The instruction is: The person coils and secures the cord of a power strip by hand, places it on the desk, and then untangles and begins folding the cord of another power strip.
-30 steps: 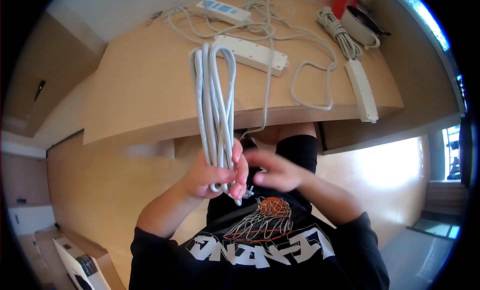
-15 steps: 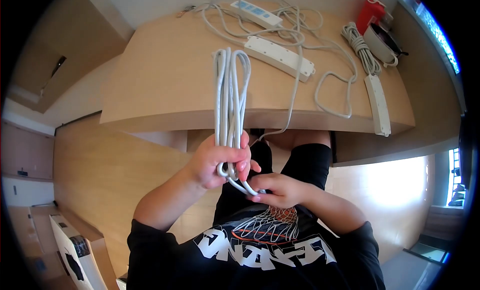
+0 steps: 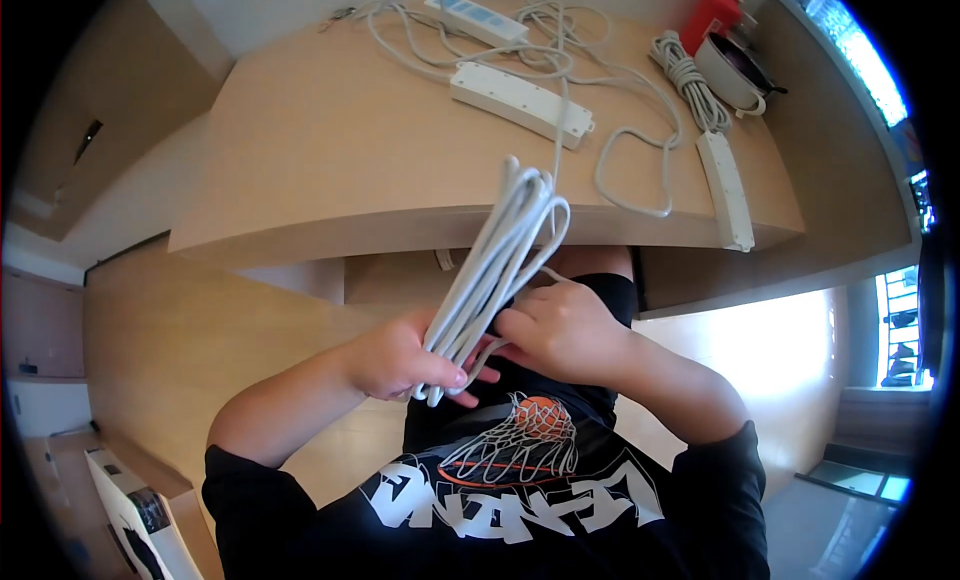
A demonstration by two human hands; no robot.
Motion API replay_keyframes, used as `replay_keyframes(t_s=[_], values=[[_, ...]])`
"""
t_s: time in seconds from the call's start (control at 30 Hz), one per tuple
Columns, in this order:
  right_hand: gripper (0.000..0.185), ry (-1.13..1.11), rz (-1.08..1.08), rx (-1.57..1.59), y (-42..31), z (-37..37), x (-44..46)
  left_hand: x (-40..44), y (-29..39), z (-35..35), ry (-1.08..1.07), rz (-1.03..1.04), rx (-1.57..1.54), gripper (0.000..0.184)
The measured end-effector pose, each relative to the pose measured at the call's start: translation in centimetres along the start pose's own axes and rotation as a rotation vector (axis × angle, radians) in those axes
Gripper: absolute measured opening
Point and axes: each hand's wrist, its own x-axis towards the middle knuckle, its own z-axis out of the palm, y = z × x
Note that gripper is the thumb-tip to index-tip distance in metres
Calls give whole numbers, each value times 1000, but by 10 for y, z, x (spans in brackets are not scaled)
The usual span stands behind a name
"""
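Grasping the folded white cable bundle near its lower end, the left hand lays its thumb across the strands. The bundle tilts before the near edge of the desk, upper loops toward one o'clock. At its four o'clock, the right hand has curled fingers and seems to pinch a loose strand; the exact hold is partly hidden. On the desk, at the bundle's twelve o'clock, lie a white power strip and, beyond it, a blue-faced power strip. Toward two o'clock rests a narrow power strip.
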Motion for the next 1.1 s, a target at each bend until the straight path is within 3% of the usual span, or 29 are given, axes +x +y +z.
replay_keyframes(t_s=[0.03, 0.13, 0.17, 0.27, 0.3, 0.43, 0.53, 0.67, 0.8, 0.97, 1.1], values=[[23, 57, -43, -9, 1, 7, -1, 1, -2, 1, -9, -4, 96, 59], [27, 72, -83, 37, -4, -9, 0, 0, -9, -2, 3, -94, 61, 55], [26, 71, -114, 28, -2, -10, -2, 0, -11, 1, 56, -98, 14, 42], [32, 341, -253, -69, 8, 2, -5, -3, -9, 1, 69, -127, -14, 30], [44, 348, -209, -138, 9, 2, -6, -3, -10, 0, 45, -128, -32, 29], [54, 404, -4, -395, 24, 7, -1, 1, -21, -2, -63, -132, -90, 31], [53, 400, -45, -416, 35, 14, 2, 1, -19, 3, -102, -123, -145, 33], [49, 612, -66, -506, 58, 17, 10, 1, -26, 5, -205, -146, -259, 34], [47, 491, -162, -185, 66, 16, 22, 0, -27, 3, -226, -173, -291, 41], [48, 402, -158, -230, 62, 8, 19, 1, -35, -1, -227, -191, -154, 44], [42, 472, -209, -299, 59, 4, 17, 1, -32, 6, -287, -207, -38, 29]])
